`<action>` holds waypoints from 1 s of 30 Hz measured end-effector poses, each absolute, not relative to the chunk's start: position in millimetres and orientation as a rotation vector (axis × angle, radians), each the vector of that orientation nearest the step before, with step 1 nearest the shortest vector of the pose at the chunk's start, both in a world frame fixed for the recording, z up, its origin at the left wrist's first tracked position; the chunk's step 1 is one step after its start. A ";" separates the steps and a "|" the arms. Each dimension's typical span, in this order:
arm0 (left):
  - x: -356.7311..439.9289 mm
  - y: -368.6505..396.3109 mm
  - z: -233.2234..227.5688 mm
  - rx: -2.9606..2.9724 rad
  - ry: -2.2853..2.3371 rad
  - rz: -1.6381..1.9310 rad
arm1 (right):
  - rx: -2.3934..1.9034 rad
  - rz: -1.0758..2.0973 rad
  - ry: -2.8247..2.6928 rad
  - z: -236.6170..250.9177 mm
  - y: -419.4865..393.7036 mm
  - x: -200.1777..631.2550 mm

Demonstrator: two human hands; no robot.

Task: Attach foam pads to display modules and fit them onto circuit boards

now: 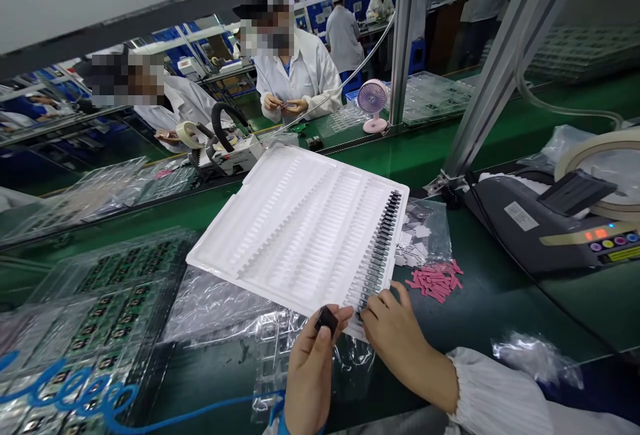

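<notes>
No readable text anywhere: white label (pixel 521 216) on the grey machine (pixel 540 232) too small to make out, yellow strip (pixel 625 254) beside its coloured buttons perhaps printed, yet illegible.

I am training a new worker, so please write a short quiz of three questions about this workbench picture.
1. True or false: the left hand pinches a small black part.
2. Which column of the white tray holds black parts: A left edge, B middle, C right edge?
3. What lies right of the tray, on the green table?

Key: 1 true. 2 C, where the right hand touches. 3 Small pink pieces.
</notes>
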State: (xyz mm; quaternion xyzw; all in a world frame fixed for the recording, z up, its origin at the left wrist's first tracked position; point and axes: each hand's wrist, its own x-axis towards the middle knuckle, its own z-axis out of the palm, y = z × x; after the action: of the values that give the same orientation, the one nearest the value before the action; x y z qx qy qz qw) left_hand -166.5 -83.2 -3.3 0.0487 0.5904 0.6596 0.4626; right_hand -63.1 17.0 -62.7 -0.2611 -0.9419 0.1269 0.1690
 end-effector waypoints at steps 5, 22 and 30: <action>-167.9 -79.2 4.3 0.150 1.450 1.546 | -0.712 0.531 -2.623 -39.3 28.8 -54.2; -138.6 -85.3 -16.5 -0.072 0.743 1.286 | -0.570 1.403 -2.497 -4.2 49.0 -29.0; -167.7 -83.3 -0.7 -0.405 0.965 1.619 | -0.795 0.572 -2.597 -55.4 31.5 -52.6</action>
State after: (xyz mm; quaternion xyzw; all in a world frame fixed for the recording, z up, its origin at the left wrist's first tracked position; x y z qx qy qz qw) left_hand -167.7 -83.3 -0.7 -0.1725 0.4112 0.6899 0.5703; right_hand -52.6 31.5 -55.4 -0.2818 -0.9200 0.2028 0.1820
